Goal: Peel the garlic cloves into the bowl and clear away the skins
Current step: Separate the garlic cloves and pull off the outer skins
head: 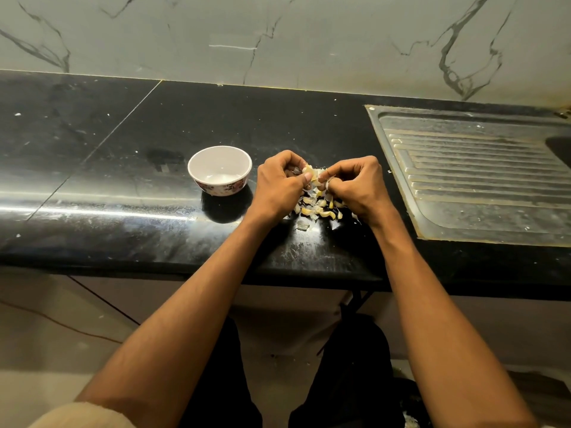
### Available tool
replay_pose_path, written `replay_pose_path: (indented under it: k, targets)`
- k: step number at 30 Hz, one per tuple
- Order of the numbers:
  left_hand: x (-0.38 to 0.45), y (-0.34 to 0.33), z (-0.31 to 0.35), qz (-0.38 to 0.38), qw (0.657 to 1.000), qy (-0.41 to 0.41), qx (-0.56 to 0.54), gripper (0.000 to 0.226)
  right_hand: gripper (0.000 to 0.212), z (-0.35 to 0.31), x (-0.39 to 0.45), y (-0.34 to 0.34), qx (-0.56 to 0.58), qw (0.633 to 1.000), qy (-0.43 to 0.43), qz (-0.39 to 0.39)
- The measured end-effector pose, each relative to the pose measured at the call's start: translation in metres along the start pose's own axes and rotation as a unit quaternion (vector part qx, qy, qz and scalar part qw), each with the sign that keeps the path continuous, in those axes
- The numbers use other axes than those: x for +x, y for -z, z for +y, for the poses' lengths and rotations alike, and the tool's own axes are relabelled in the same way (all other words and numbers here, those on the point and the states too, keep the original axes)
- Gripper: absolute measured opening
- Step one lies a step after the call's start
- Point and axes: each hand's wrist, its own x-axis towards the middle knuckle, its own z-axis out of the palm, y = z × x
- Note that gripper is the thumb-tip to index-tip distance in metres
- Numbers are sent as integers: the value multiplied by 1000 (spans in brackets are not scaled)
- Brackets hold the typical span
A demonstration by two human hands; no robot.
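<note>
A garlic clove is being peeled above a loose pile, just right of the bowl.

The glossy black stone counter (129, 168) is being used as the work surface, its front edge lying near the pile; open room is being left behind the small white floral-patterned bowl (219, 170), which appears empty. The ridged steel drainboard (475, 180) is lying well right of the bowl. A pale garlic clove (312, 173) is being pinched by the left hand (278, 186) while its skin is being pulled by the right hand (358, 186), likely so scraps drop onto the heap of cloves and papery skins (318, 208).

dim warm light, glare streak on counter (92, 208), wide-angle bending at edges
</note>
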Motion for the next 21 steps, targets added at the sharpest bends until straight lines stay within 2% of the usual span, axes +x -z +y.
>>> replay_pose_path:
  k: [10,16,21]
  targets:
    - [0,1,0,-4,1000,2,-6,10,24,0,1,-1,47,998,-9,29]
    - [-2,0,2,-2,1000,1,-4,8,22,-2,0,0,99,995,-26,3]
    - [-1,1,3,3,1000,0,4,8,29,0,3,1,153,988,-28,-13]
